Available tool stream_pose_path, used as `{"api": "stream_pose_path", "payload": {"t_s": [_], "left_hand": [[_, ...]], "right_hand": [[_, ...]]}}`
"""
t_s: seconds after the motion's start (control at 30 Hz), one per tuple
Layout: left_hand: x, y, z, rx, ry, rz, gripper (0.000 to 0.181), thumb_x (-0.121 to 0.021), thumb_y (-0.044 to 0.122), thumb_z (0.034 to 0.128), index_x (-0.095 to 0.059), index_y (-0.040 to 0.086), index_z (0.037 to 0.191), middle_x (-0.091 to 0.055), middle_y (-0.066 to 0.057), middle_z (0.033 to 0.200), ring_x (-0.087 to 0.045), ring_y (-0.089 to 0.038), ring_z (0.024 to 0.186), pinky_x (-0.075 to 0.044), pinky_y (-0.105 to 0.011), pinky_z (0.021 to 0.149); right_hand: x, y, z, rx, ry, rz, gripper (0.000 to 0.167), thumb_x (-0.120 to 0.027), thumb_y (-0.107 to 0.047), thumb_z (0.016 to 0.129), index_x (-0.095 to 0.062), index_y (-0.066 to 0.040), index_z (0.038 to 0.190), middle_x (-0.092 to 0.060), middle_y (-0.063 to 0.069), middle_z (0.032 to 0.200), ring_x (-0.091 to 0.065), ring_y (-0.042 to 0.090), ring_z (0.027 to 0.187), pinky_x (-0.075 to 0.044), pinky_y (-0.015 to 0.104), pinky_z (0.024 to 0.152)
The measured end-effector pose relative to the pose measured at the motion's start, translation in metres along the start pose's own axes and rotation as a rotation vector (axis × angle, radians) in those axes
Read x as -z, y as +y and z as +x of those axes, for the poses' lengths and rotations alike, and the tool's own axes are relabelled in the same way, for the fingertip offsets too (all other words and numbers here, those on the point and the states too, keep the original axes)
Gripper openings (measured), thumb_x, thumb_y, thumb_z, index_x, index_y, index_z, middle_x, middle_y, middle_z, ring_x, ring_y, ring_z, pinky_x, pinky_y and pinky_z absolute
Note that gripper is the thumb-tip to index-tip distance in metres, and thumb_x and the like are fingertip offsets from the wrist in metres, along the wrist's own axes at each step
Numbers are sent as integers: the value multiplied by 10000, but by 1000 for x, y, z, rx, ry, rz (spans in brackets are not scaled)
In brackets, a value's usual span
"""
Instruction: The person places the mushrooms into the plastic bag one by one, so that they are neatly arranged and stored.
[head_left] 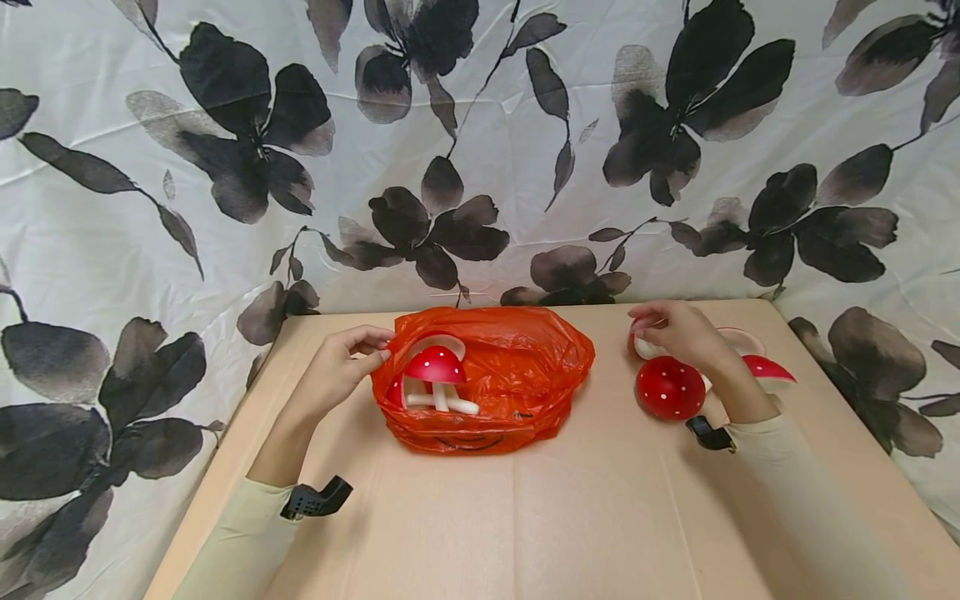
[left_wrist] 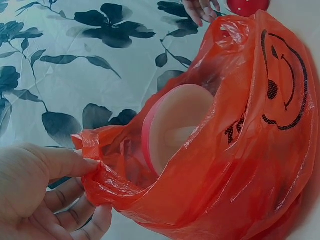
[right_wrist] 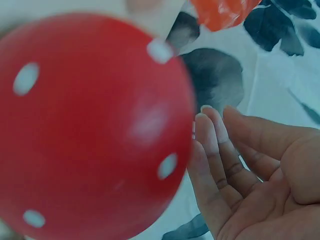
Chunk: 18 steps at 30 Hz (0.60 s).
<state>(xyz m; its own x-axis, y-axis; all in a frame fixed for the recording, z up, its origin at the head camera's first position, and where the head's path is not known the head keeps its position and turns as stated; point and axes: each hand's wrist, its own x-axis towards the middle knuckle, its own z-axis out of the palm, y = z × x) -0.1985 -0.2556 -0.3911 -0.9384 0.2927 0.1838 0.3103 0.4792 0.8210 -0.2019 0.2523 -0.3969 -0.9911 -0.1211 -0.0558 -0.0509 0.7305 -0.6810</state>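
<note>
Left hand is clamped on the thin bag; the right hand, partly hidden, seems parted — the mushroom, presumably light and slick, is best cupped round its sides.

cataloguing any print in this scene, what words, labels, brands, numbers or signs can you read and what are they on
Words, brands, numbers: none that I can read.
Sign: a black line drawing of a smiling face, on the red-orange plastic bag, clearest in the left wrist view.
Unreadable: short black marks, possibly lettering, on the same bag; too creased and blurred to make out.
</note>
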Motion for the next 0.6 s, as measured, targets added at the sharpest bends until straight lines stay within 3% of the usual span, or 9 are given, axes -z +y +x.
{"api": "stream_pose_path", "payload": {"t_s": [0.13,0.27,0.4,0.6], "left_hand": [[1,1,-1,2,3,-6,266,-677,48,957,-694,5,1220,-704,-174,1057,-626,-282,966,-537,-201,719],[1,1,-2,2,5,-4,274,-670,45,961,-687,-10,1229,-700,-187,1062,-623,-290,970,-532,-196,709],[1,1,-2,7,6,-1,273,-665,43,964,-686,-13,1230,-699,-190,1060,-624,-291,968,-532,-196,705],[1,1,-2,11,5,-6,257,-671,40,958,-700,8,1211,-703,-175,1044,-625,-288,952,-544,-218,707]], "right_hand": [[6,13,3,-27,28,-35,431,-674,-66,955,-578,18,1367,-668,252,1172,-582,398,1104,-572,276,774],[11,26,4,-72,27,-51,407,-662,-73,959,-589,19,1349,-651,268,1176,-568,373,1030,-549,265,691],[13,34,7,-147,-33,-52,453,-653,-85,947,-558,27,1375,-602,288,1217,-550,356,991,-573,321,712],[12,43,13,-233,-114,-94,518,-688,-148,940,-521,76,1376,-565,349,1265,-564,440,1081,-612,394,780]]}}
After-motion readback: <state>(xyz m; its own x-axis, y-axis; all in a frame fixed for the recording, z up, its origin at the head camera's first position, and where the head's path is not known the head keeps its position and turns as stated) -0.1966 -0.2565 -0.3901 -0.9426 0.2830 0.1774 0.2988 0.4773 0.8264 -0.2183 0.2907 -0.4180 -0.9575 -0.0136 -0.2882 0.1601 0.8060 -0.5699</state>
